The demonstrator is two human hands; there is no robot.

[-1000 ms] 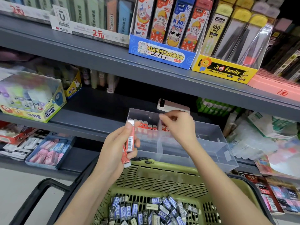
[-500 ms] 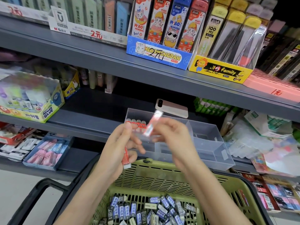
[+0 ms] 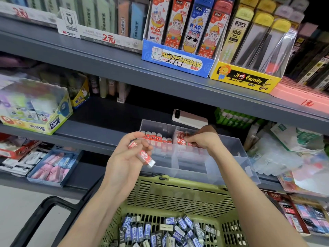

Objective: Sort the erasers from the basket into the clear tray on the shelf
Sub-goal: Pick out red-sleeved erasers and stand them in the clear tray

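Tray (image 3: 245, 168) on shelf (image 3: 99, 138), behind basket (image 3: 178, 195); phone (image 3: 189, 117) behind tray.

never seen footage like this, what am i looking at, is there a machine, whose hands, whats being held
No machine here: these are a person's two bare hands, filmed by one camera worn on their head, looking forward and down. The left hand grips red-wrapped erasers. The right hand reaches into the clear tray on the shelf, fingertips at the red erasers standing there; whether it pinches one is unclear. Below, a green basket holds blue and black wrapped erasers.
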